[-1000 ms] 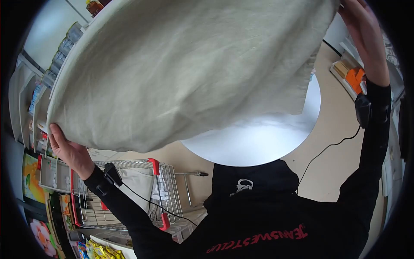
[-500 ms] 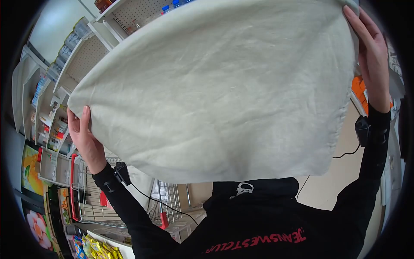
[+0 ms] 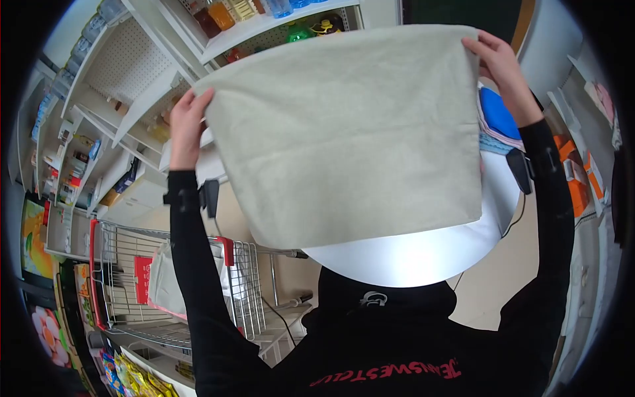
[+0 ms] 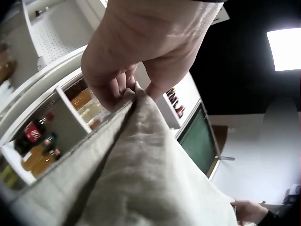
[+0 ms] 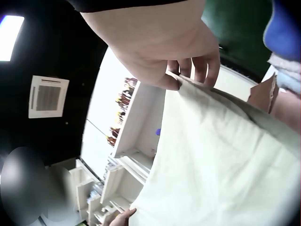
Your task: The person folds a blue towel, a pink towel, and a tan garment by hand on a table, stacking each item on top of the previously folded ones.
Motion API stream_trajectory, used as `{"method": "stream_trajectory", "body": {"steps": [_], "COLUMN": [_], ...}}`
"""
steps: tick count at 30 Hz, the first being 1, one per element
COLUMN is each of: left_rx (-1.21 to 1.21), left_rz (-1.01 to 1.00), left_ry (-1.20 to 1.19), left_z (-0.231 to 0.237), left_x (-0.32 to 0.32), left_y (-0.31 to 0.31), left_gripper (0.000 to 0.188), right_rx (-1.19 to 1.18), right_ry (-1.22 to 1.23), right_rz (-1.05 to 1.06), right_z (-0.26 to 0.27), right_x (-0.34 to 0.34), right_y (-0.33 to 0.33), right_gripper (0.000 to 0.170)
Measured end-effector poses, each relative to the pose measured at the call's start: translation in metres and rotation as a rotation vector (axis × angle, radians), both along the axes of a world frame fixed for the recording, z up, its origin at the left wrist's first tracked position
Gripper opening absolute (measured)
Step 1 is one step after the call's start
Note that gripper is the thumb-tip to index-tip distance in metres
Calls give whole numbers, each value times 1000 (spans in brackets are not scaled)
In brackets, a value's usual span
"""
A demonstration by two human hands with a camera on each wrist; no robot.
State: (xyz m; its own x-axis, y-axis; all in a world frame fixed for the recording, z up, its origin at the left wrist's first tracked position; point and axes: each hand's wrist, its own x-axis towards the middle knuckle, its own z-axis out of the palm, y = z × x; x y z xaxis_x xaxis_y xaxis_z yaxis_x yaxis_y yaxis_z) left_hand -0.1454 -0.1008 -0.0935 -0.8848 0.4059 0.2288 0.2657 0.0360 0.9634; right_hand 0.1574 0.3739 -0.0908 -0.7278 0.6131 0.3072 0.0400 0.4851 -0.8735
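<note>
A pale grey-green cloth (image 3: 357,139) hangs stretched between my two hands, its top edge nearly straight and its lower edge over a round white table (image 3: 410,258). My left hand (image 3: 188,129) pinches the upper left corner between thumb and fingers. At the upper right corner my right hand (image 3: 501,69) pinches the cloth the same way. In the left wrist view the cloth (image 4: 146,165) falls in a deep fold from the fingertips. Seen from the right wrist, the cloth (image 5: 221,155) drops from the thumb and curled fingers. The cloth hides much of the tabletop.
Folded fabrics, one a blue piece (image 3: 497,114), lie stacked behind the cloth's right edge. A shopping cart (image 3: 175,278) with pale fabric in it stands at the left. Shelves with bottles (image 3: 225,16) line the back, and orange items (image 3: 574,175) sit at the right.
The cloth was raised high and bowed, covering much of the view. Now it hangs flatter and squarer, farther forward. My left hand has moved up and rightward; the table and folded fabrics show again.
</note>
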Motion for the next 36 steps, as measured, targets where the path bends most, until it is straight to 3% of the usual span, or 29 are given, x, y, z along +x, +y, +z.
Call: {"method": "stream_trajectory", "body": {"steps": [5,9,14,18,22,25,26,28,29,34,36], "left_rx": [-233,-151,-98,-162,-148,164,162,-141,-287,-31,-106], "left_rz": [116,47,12,-190,-34,-130,-129,-130,-130,-37,-58], "left_ry": [-113,-271,-460,-499,-268,-189,-189,-268,-300,-177,-390], "left_z": [-88,-122,-145,-131,-117,-119,-122,-124,-122,-120,-117], "left_x": [-65,-81,-85,-75,-45,-39,-39,-36,-37,-46,-46], "left_y": [34,47,46,35,34,32,29,20,20,27,26], "left_gripper": [65,80,71,62,52,45,45,44,43,48,51], "right_rx": [-28,-15,-113,-101,-135,-169,-237,-372,-369,-267,-284], "right_ry": [-144,-199,-208,-218,-113,70,-59,-317,-312,-215,-158], "right_rz": [-6,43,85,58,9,84,146,258,252,135,71], "right_z": [-52,-70,-91,-92,-71,-66,-71,-76,-75,-72,-74], "right_x": [-55,-69,-65,-58,-39,-38,-40,-33,-31,-37,-36], "right_y": [10,21,23,20,0,-2,3,5,9,-1,-9], "right_gripper": [42,48,59,63,61,60,60,60,60,62,63]}}
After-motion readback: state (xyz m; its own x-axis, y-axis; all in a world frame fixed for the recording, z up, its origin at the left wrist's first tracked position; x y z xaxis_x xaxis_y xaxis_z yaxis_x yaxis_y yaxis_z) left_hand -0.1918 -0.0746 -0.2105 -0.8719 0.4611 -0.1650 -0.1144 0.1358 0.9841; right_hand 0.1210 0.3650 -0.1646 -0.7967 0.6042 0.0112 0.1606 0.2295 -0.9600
